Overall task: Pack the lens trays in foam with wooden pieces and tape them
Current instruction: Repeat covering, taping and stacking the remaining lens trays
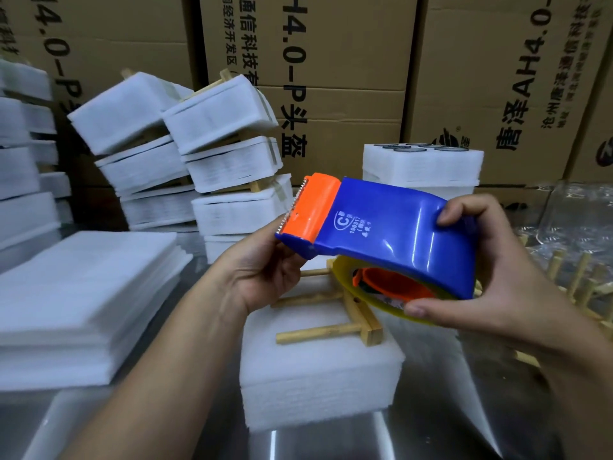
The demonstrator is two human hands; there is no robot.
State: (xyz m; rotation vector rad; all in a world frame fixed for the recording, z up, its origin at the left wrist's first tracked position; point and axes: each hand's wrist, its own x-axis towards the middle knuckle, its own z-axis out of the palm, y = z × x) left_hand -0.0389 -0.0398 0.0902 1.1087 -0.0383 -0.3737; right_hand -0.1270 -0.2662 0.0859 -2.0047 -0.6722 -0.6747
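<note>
Packing station in a warehouse or factory stockroom: steel table (431,410) backed by a wall of printed cardboard cartons (331,78), taped foam bundles (215,121) piled high at the table's far left, loose foam sheets (83,293) stacked on its left side, tape dispenser (381,227) held above its middle.

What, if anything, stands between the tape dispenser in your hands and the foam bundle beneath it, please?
Nothing visible does. The tape dispenser, held by the left hand and right hand, is above the foam bundle; only the wooden piece lies on the bundle's top, and that belongs to the pack.
</note>
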